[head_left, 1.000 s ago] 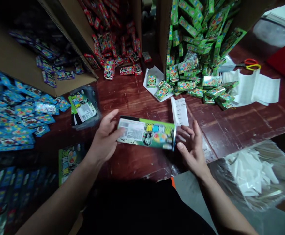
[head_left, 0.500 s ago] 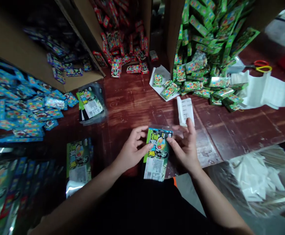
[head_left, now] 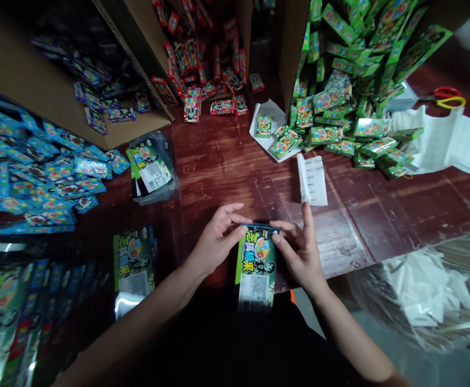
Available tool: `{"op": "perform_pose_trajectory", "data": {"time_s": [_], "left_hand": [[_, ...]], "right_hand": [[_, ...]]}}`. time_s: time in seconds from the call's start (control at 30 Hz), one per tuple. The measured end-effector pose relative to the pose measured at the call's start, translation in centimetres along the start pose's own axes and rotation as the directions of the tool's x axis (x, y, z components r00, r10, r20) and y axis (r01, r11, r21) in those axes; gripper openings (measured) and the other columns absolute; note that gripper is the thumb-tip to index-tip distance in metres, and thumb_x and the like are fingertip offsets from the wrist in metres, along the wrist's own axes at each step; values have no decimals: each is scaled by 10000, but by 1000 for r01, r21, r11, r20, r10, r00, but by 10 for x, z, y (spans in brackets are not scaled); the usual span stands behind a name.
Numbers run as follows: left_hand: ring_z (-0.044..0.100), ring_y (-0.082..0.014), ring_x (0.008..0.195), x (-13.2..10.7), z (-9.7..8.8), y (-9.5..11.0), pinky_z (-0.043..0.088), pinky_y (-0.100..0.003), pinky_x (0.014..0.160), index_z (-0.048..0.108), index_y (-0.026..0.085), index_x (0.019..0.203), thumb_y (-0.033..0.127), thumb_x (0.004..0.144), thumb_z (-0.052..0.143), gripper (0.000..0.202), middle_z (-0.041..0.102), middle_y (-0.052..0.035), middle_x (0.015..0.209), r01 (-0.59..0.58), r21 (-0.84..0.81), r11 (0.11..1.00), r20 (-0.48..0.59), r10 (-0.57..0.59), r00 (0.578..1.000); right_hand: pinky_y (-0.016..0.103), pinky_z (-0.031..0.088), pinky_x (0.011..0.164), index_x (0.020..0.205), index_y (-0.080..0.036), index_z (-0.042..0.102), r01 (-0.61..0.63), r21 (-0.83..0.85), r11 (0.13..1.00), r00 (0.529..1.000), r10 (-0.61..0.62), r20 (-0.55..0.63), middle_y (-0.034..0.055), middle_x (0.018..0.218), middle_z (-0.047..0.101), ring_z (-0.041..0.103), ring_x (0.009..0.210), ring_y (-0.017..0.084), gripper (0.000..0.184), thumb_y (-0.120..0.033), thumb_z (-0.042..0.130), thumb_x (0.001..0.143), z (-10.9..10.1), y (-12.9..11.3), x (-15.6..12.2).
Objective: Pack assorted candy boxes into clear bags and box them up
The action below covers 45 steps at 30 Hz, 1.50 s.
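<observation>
Between my hands is a flat candy packet [head_left: 258,260] with a green and black printed front and a white label at its lower end. My left hand [head_left: 218,236] pinches its upper left corner, thumb on the front. At the upper right corner my right hand [head_left: 303,252] grips it with thumb and fingers, while one finger points up toward a folded label sheet [head_left: 314,180]. A similar packet [head_left: 134,260] lies on the table left of my left forearm. Further back, a stack of printed cards in clear bags [head_left: 152,164] rests on the wood.
Blue candy boxes [head_left: 53,174] are heaped at left. Cardboard boxes hold purple packs [head_left: 120,114], red packs [head_left: 192,102] and green packs [head_left: 327,134]. Scissors [head_left: 448,98] lie at back right. A plastic bag of white paper scraps [head_left: 416,290] stands beyond the table's right edge.
The packet's top edge has come down toward me. My left thumb has shifted from the middle of its front to the upper left corner, and my right hand has moved slightly lower.
</observation>
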<state>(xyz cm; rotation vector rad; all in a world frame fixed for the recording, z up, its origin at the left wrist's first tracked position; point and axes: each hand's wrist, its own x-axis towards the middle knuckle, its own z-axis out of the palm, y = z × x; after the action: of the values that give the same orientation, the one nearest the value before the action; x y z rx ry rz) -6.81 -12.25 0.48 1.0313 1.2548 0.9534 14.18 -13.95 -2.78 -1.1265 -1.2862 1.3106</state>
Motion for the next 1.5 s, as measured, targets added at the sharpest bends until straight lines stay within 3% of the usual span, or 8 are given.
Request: {"op": "perform_pose_trajectory", "data": {"time_s": [0.17, 0.43, 0.67, 0.87, 1.0, 1.27, 1.4, 1.5], "left_hand": [[677, -191, 1004, 1, 0, 9, 498, -343, 948, 727, 176, 945, 367, 900, 678, 202, 746, -63, 1072, 16, 142, 990, 106, -31, 994], [689, -170, 838, 15, 2, 31, 517, -300, 816, 717, 157, 872, 330, 853, 703, 175, 759, -49, 892, 109, 199, 974, 174, -145, 974], [716, -196, 992, 13, -6, 21, 549, -330, 918, 743, 171, 1022, 346, 829, 769, 262, 770, -70, 1077, 82, 132, 988, 306, -120, 944], [726, -188, 972, 9, 0, 16, 564, -343, 938, 747, 164, 982, 284, 817, 771, 206, 774, -66, 1049, 28, 134, 991, 262, -62, 963], [733, -189, 949, 8, 6, 19, 578, -326, 905, 749, 158, 951, 261, 796, 774, 188, 780, -63, 1029, 48, 102, 994, 261, -74, 963], [733, -209, 964, -10, -5, 11, 567, -364, 935, 758, 174, 978, 273, 809, 769, 196, 780, -74, 1033, 41, 42, 998, 190, -48, 981], [730, -219, 989, -33, -25, 11, 562, -364, 938, 735, 162, 1015, 275, 840, 747, 208, 771, -92, 1070, -27, -23, 999, 161, 30, 986], [665, -240, 1181, -74, -53, 21, 511, -394, 1049, 689, 195, 1167, 302, 906, 690, 282, 688, -112, 1299, -144, 121, 982, -39, 149, 988]], "right_hand": [[421, 579, 958, 1612, -349, 139, 83, -63, 995, 996, -82, 16, 43, 1029, 717, 697, 1003, 201, 835, -287, 652, 956, -7, -13, 3], [306, 579, 739, 1598, -295, 193, -128, 61, 990, 990, 131, -46, -27, 821, 674, 654, 735, 145, 918, -309, 746, 865, -2, -36, 19], [370, 570, 836, 1615, -337, 161, -35, -182, 983, 997, 47, 62, 22, 979, 721, 683, 863, 181, 822, -297, 653, 958, -25, -34, 5], [402, 465, 1058, 1053, -257, 704, 113, -307, 945, 971, -39, 236, 69, 1202, 651, 590, 1203, 222, 126, -309, 680, 941, -46, -61, 26], [365, 512, 928, 924, -225, 690, 148, -368, 918, 885, 44, 464, 54, 1048, 688, 645, 1014, 197, 84, -307, 675, 937, -37, -73, 43], [390, 575, 795, 1235, -256, 607, 312, -576, 756, 929, -115, 353, 96, 1109, 670, 677, 963, 247, 377, -415, 701, 907, -16, -51, 31], [355, 589, 810, 1119, -312, 690, 441, -494, 750, 815, -105, 569, 52, 1072, 728, 719, 958, 233, 185, -389, 606, 974, 0, -48, 34], [340, 590, 837, 1178, -315, 688, 386, -452, 804, 773, -15, 635, 27, 1091, 758, 737, 936, 218, 251, -435, 579, 986, 32, -48, 59]]}}
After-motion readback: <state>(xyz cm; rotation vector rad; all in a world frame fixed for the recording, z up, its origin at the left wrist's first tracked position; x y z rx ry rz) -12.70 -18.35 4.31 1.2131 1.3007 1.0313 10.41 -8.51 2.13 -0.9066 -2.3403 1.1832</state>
